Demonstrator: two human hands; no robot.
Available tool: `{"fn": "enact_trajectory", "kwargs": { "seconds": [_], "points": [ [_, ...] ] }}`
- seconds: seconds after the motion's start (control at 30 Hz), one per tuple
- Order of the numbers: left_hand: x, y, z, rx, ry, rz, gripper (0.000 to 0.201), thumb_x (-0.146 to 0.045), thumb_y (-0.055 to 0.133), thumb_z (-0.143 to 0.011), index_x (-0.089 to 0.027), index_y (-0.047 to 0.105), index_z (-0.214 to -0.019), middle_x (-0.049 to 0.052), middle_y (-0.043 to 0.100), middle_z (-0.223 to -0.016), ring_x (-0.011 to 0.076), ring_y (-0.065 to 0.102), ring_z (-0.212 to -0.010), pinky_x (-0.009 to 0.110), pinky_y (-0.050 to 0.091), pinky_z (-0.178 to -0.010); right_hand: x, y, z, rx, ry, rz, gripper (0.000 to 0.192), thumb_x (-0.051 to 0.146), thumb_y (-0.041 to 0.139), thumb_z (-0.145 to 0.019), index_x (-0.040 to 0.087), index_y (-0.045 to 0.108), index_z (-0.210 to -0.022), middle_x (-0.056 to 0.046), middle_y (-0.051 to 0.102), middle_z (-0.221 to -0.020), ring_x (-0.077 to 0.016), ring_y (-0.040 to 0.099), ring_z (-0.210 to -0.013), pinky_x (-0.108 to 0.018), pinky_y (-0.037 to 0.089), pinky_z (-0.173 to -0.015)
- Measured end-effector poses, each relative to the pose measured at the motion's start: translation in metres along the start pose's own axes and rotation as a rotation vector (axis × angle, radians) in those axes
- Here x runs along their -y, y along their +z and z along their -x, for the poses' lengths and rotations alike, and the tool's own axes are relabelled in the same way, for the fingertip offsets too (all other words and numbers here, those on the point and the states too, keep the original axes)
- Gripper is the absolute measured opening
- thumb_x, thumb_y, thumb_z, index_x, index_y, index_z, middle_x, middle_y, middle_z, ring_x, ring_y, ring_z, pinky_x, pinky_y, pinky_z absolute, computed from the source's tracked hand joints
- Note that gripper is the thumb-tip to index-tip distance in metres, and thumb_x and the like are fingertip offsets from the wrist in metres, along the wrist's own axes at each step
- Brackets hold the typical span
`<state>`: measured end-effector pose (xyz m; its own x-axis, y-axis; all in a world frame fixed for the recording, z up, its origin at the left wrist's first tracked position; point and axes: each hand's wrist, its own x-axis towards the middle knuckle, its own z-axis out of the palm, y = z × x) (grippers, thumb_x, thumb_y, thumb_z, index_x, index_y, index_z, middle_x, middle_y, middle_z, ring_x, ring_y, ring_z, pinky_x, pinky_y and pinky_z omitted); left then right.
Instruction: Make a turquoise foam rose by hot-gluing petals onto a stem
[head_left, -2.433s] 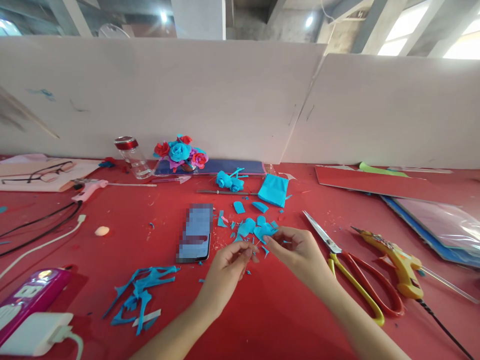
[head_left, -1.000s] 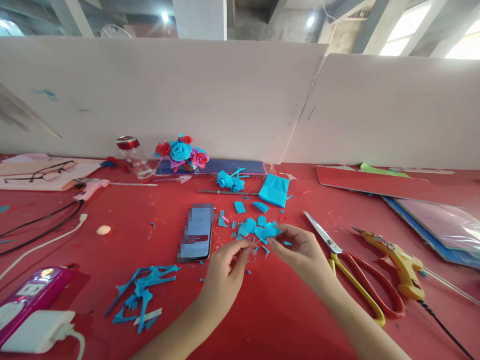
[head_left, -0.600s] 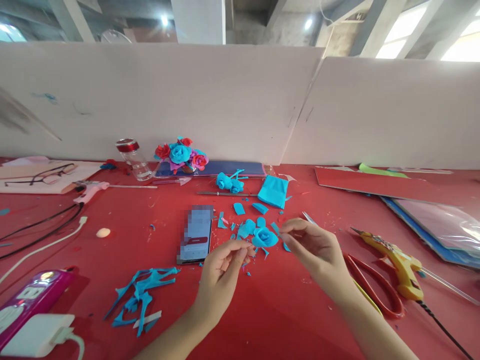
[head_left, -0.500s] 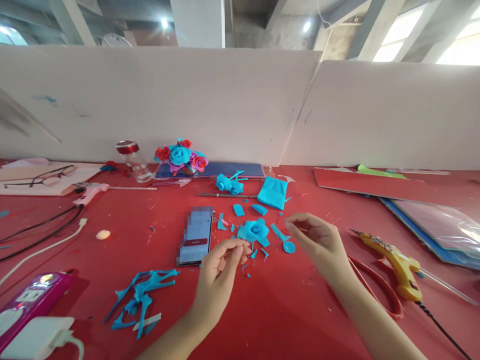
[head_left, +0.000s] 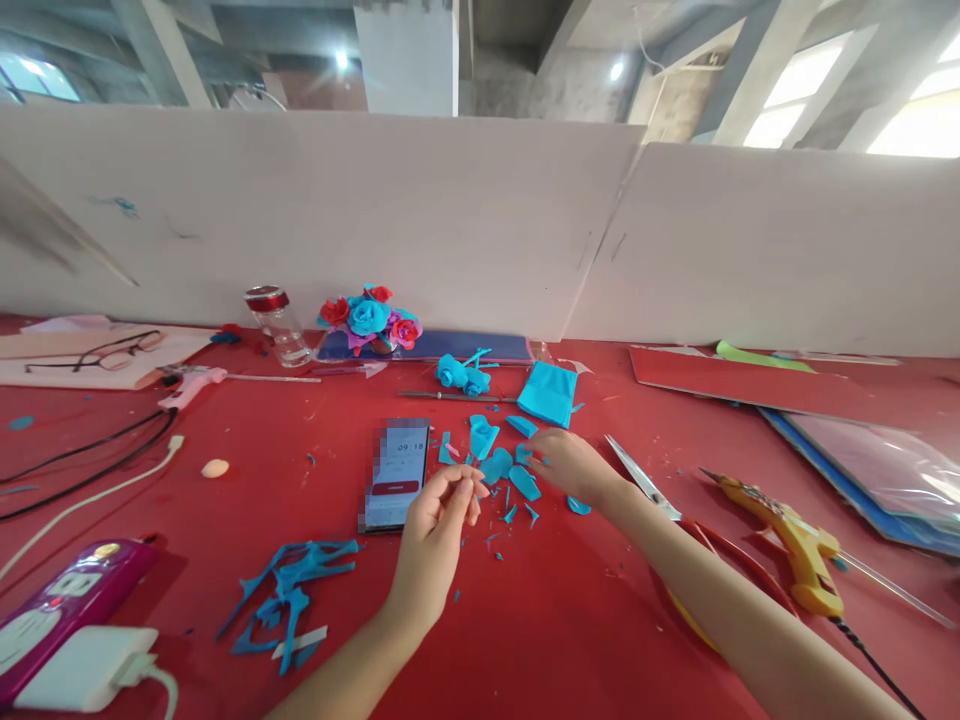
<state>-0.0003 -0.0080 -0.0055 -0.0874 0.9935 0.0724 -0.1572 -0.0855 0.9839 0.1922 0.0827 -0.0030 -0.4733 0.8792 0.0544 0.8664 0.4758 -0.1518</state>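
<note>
My left hand (head_left: pixel 439 515) is pinched on the thin stem of a small blue paper flower (head_left: pixel 495 465), held just above the red table (head_left: pixel 570 620). My right hand (head_left: pixel 571 465) lies palm down to the right of it, its fingertips touching loose blue paper petals (head_left: pixel 525 482) on the table. More cut petals (head_left: pixel 481 435) lie just beyond. A phone (head_left: pixel 397 470) with a lit screen lies left of my left hand.
Red-and-yellow scissors (head_left: pixel 641 475) and a yellow glue gun (head_left: pixel 795 535) lie to the right. Folded blue paper (head_left: pixel 549 392), finished paper flowers (head_left: pixel 367 318) and a jar (head_left: pixel 277 322) stand behind. Blue scraps (head_left: pixel 289 590), a power strip (head_left: pixel 67 590) and cables lie at left.
My right hand let go of the flower, swung out to the right, then came back down onto the loose petals. The left hand kept the flower and drew slightly left.
</note>
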Motion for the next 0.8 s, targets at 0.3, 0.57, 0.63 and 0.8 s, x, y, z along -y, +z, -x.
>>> {"fn": "enact_trajectory", "kwargs": {
  "seconds": [0.3, 0.57, 0.63, 0.8],
  "points": [
    [-0.0054, 0.0004, -0.0001, -0.01, -0.031, 0.044, 0.017, -0.034, 0.055, -0.084, -0.019, 0.062, -0.085, 0.001, 0.059, -0.075, 0.0105, 0.046, -0.059, 0.024, 0.041, -0.062, 0.0018, 0.0032, -0.006, 0.053, -0.035, 0.171, 0.021, 0.016, 0.047, -0.083, 0.019, 0.068, -0.084, -0.008, 0.067, -0.086, -0.0216, 0.061, -0.088, -0.029, 0.044, -0.071],
    [-0.0082, 0.0007, 0.0012, 0.009, -0.021, 0.02, 0.016, -0.033, 0.053, -0.085, -0.019, 0.061, -0.081, 0.0, 0.057, -0.076, 0.0103, 0.046, -0.06, 0.024, 0.041, -0.061, 0.0021, 0.0046, -0.0047, 0.035, -0.056, 0.221, 0.021, 0.021, 0.045, -0.083, 0.02, 0.067, -0.081, -0.008, 0.066, -0.083, -0.0214, 0.061, -0.083, -0.029, 0.043, -0.068],
    [-0.0077, 0.0004, 0.0012, 0.011, -0.017, 0.019, 0.016, -0.032, 0.053, -0.086, -0.019, 0.061, -0.081, 0.0, 0.056, -0.076, 0.0104, 0.046, -0.06, 0.024, 0.041, -0.061, 0.0024, 0.0044, -0.0046, 0.036, -0.056, 0.226, 0.022, 0.021, 0.045, -0.083, 0.019, 0.066, -0.08, -0.008, 0.066, -0.083, -0.0217, 0.061, -0.083, -0.03, 0.043, -0.068],
    [-0.0058, -0.0002, 0.0011, 0.031, -0.006, 0.029, 0.016, -0.032, 0.052, -0.087, -0.019, 0.061, -0.083, 0.0, 0.056, -0.074, 0.0104, 0.047, -0.061, 0.024, 0.041, -0.062, 0.0039, 0.0044, -0.0049, 0.037, -0.044, 0.23, 0.024, 0.018, 0.043, -0.082, 0.019, 0.067, -0.082, -0.008, 0.067, -0.085, -0.0219, 0.061, -0.085, -0.03, 0.043, -0.072]
  ]
}}
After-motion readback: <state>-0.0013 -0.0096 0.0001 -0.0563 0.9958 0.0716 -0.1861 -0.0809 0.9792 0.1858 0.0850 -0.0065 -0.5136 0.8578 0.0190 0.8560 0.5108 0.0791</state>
